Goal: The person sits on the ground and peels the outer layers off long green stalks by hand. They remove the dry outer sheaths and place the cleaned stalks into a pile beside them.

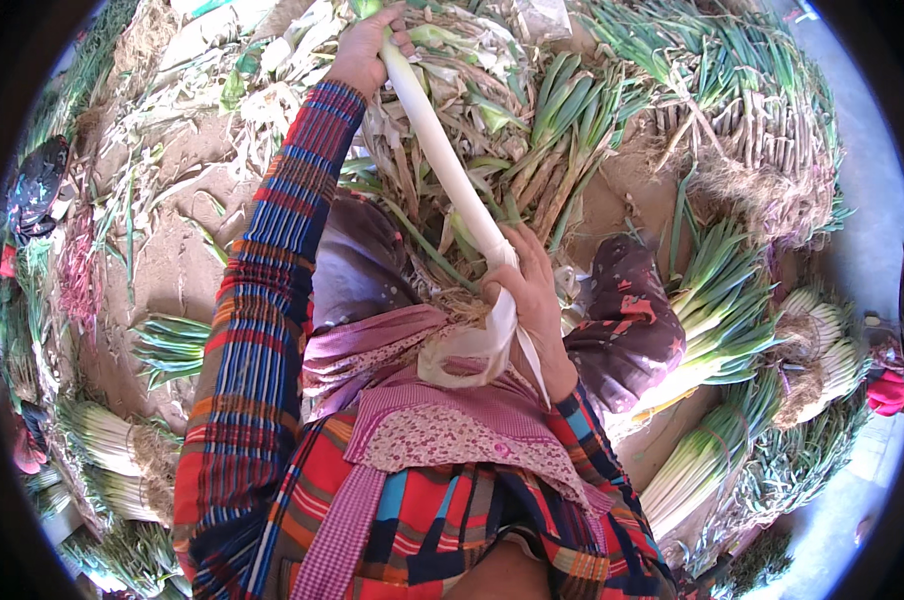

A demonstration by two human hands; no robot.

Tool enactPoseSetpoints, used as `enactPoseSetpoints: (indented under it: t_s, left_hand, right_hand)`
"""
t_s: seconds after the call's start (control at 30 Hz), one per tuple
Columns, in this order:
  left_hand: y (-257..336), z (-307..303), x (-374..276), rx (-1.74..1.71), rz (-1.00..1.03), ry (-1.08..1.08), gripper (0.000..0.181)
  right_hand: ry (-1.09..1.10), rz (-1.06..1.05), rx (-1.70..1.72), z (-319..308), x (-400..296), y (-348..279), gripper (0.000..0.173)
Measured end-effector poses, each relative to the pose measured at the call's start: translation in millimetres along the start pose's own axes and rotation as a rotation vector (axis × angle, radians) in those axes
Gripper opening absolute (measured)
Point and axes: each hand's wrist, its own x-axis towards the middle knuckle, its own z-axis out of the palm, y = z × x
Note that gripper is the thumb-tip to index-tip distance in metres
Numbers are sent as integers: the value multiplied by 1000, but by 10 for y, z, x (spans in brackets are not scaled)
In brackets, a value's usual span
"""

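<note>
A long white green-onion stalk (446, 154) slants across in front of my body. My left hand (373, 46) is closed around its upper, greener end near the top of the view. At the lower, root end, my right hand (533, 289) grips the stalk, the thumb against it. Strips of pale peeled skin (497, 345) hang in a loop from there over the pink apron (452, 431) on my lap. A tuft of roots (463, 306) shows beside the right hand. Several unpeeled green onions (549, 161) lie just beyond my knees.
A heap of stripped leaves and skins (287, 90) spreads ahead over the soil floor (189, 150). Unpeeled onions with roots (752, 127) are stacked far right. Loose white onions (711, 315) and a tied bundle (696, 465) lie at my right; more bundles (118, 457) at left.
</note>
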Motion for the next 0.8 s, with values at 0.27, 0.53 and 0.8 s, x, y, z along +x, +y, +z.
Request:
enactPoseSetpoints:
  t_s: [0.27, 0.53, 0.8]
  left_hand:
    - [74, -1671, 647, 550, 171, -91, 7]
    - [233, -638, 355, -21, -34, 19, 19]
    - [181, -961, 467, -358, -93, -151, 22]
  right_hand:
    - [-194, 434, 362, -283, -1050, -45, 36]
    - [-517, 201, -349, -588, -404, 631, 31]
    - [-357, 265, 521, -53, 391, 294, 18]
